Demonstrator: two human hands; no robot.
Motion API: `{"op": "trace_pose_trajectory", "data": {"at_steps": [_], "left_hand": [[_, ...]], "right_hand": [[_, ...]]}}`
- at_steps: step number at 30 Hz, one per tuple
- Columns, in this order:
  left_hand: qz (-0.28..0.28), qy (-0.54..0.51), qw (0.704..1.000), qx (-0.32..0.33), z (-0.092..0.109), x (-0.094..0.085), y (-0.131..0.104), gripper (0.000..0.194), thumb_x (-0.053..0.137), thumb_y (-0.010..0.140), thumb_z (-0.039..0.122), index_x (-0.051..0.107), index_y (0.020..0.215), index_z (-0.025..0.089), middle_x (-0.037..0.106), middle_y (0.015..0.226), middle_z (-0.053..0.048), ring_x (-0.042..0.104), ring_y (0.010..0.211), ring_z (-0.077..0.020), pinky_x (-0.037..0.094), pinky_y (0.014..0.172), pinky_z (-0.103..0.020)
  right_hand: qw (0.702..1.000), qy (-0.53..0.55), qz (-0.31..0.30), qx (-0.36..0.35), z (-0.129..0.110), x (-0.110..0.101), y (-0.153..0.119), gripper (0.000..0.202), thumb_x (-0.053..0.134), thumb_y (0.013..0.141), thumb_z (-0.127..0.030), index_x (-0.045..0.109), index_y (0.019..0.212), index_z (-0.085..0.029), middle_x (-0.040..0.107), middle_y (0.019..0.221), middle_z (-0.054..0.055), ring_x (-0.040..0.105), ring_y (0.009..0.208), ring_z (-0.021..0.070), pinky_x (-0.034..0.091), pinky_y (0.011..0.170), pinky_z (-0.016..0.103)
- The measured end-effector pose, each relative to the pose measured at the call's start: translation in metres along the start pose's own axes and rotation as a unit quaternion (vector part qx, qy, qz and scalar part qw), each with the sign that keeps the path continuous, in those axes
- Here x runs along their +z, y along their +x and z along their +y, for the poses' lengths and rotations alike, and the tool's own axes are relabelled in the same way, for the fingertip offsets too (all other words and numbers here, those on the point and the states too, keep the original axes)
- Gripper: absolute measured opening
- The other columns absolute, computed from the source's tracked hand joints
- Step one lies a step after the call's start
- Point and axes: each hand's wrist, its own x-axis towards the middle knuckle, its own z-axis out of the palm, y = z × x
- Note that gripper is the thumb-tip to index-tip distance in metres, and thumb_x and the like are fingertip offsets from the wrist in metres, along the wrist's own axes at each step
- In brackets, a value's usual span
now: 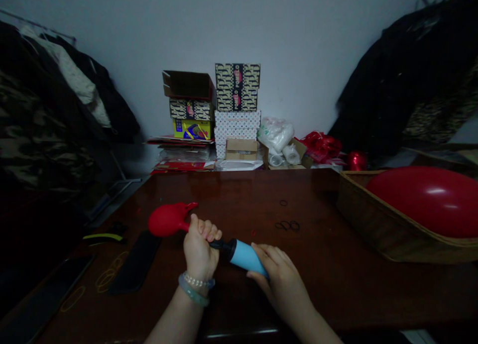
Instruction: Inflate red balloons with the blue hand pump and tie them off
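My left hand [201,244] is closed round the neck of a small, partly filled red balloon [167,220], where it meets the black nozzle of a hand pump. The balloon bulges out to the left of my fist, with a little tail-like part sticking up at its right. Wrapped round the light blue barrel of the balloon pump [246,257] is my right hand [282,279]. The pump lies aslant between both hands, its nozzle pointing up and left. Its lower end is hidden by my right palm.
A wicker basket [366,234] holding a big red balloon [429,197] stands at the right. Black rubber bands [287,226] lie mid-table. Yellow bands [106,279], a dark phone-like slab [136,262] and a yellow-green handled tool [102,237] lie left. Stacked boxes [238,87] stand behind the table.
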Motion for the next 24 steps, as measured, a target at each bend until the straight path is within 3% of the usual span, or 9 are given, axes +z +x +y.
{"op": "trace_pose_trajectory", "data": {"at_steps": [5, 13, 24], "left_hand": [[-0.002, -0.005, 1.000, -0.002, 0.011, 0.002, 0.004, 0.042, 0.056, 0.085, 0.030, 0.027, 0.057, 0.019, 0.025, 0.045, 0.008, 0.023, 0.036, -0.0050, 0.025, 0.039, -0.020], [-0.002, -0.026, 1.000, 0.013, 0.032, -0.005, 0.019, 0.043, 0.051, 0.089, 0.029, 0.025, 0.056, 0.019, 0.024, 0.043, 0.008, 0.024, 0.035, -0.0051, 0.026, 0.039, -0.020], [0.000, -0.019, 1.000, 0.013, 0.018, -0.007, 0.018, 0.041, 0.055, 0.086, 0.029, 0.027, 0.057, 0.018, 0.026, 0.045, 0.008, 0.025, 0.037, -0.0046, 0.026, 0.040, -0.019]], "right_hand": [[1.000, 0.021, -0.020, -0.004, 0.003, -0.005, 0.004, 0.053, 0.067, 0.081, -0.028, 0.048, 0.130, -0.019, 0.060, 0.118, 0.011, 0.057, 0.104, 0.0259, 0.048, 0.091, 0.041], [0.995, 0.052, -0.081, 0.012, 0.020, -0.030, 0.010, 0.052, 0.069, 0.080, -0.030, 0.051, 0.128, -0.023, 0.061, 0.117, 0.009, 0.058, 0.104, 0.0244, 0.047, 0.093, 0.040], [1.000, 0.012, -0.024, 0.011, 0.009, -0.018, 0.002, 0.052, 0.068, 0.078, -0.022, 0.052, 0.127, -0.020, 0.061, 0.112, 0.011, 0.057, 0.100, 0.0263, 0.048, 0.090, 0.043]]}}
